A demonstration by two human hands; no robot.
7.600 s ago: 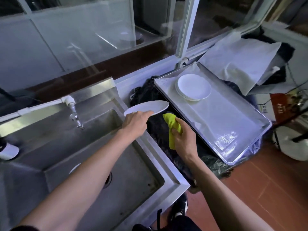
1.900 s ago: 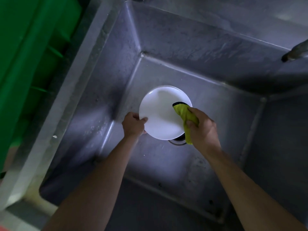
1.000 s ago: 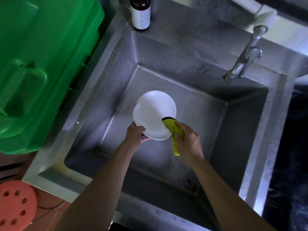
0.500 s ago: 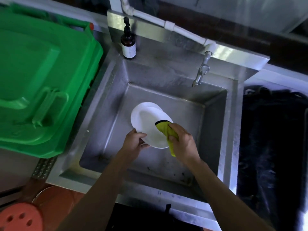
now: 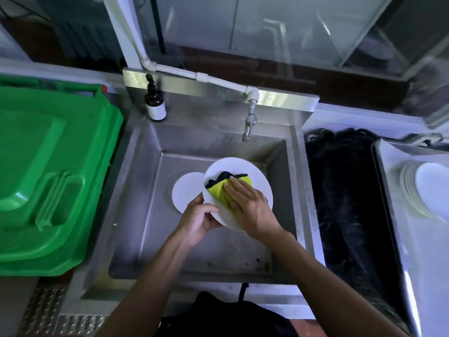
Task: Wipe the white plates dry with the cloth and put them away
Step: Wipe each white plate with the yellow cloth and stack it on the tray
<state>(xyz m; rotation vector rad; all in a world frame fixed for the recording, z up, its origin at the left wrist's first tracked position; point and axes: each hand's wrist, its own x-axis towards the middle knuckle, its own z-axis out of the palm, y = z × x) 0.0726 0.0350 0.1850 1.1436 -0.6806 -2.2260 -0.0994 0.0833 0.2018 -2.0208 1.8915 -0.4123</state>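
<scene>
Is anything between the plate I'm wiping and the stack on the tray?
Nothing visible blocks it. The held plate is over the sink; only low black material lies before the tray stack.

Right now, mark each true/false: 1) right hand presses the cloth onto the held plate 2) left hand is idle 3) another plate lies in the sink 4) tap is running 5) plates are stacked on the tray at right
1) True. The right hand lies flat on the yellow cloth, pressing it onto the held plate.
2) False. The left hand grips that plate's lower left rim.
3) True. A second white plate lies in the sink, partly behind the held one.
4) False. No water shows at the tap.
5) True. A stack of white plates sits on the metal tray.
</scene>
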